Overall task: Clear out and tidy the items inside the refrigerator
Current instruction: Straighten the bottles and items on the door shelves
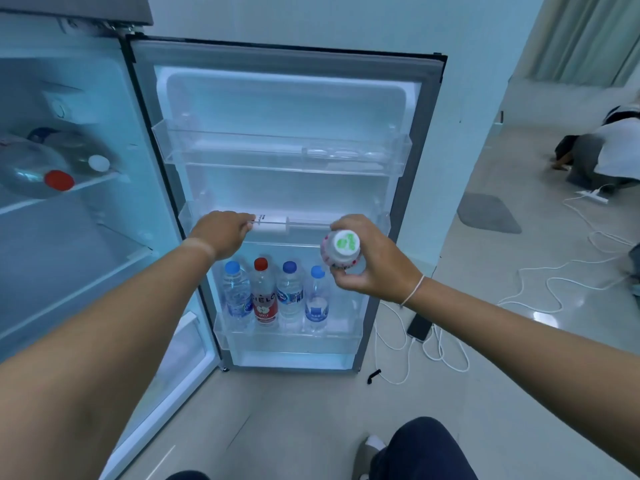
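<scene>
Left hand [221, 232]: centre of frame, fingers curled around white tube [268, 225] lying in middle door shelf [346, 226].
Right hand [369, 259]: clasping small bottle [343, 252], green-printed cap up.

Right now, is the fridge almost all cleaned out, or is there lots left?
Some looks done: the top door shelf looks nearly bare. In hand: the right hand holds a small green-capped bottle, and the left hand grips a white tube in the middle door shelf. Left: four bottles in the bottom door shelf and the big bottles inside.
</scene>
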The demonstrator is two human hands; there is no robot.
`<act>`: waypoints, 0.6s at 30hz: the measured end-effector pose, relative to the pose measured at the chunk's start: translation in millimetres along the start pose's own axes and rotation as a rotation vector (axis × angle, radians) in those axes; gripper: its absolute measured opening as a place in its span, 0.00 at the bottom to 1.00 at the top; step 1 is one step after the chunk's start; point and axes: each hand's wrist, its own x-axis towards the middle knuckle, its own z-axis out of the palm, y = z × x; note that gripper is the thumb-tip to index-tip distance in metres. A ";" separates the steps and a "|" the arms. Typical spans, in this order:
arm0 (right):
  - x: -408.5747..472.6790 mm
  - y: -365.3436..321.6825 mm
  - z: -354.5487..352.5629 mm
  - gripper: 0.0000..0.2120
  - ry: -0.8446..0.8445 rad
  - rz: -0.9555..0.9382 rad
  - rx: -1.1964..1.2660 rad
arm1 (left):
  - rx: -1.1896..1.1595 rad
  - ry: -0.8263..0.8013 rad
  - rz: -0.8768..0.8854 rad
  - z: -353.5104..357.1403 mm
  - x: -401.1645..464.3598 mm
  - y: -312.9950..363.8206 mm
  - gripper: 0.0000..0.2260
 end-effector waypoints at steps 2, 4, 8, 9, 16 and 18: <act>-13.9 7.0 9.8 0.24 -0.101 0.073 0.013 | 0.005 0.010 0.008 1.4 0.2 -0.9 0.19; -24.6 16.4 22.8 0.24 -0.190 0.167 0.021 | 0.006 0.017 0.009 1.3 0.0 -1.9 0.18; -37.2 43.7 50.4 0.22 -0.237 0.379 0.077 | 0.024 0.036 0.022 4.6 0.0 -4.0 0.18; -40.0 50.3 56.7 0.22 -0.243 0.435 0.070 | 0.026 0.044 0.031 4.8 -0.8 -3.7 0.18; -56.9 99.0 112.7 0.23 -0.194 0.749 0.069 | 0.030 0.059 0.048 5.9 1.6 -7.9 0.18; -61.7 111.5 126.7 0.25 -0.189 0.822 0.095 | 0.029 0.071 0.056 6.0 0.6 -7.8 0.18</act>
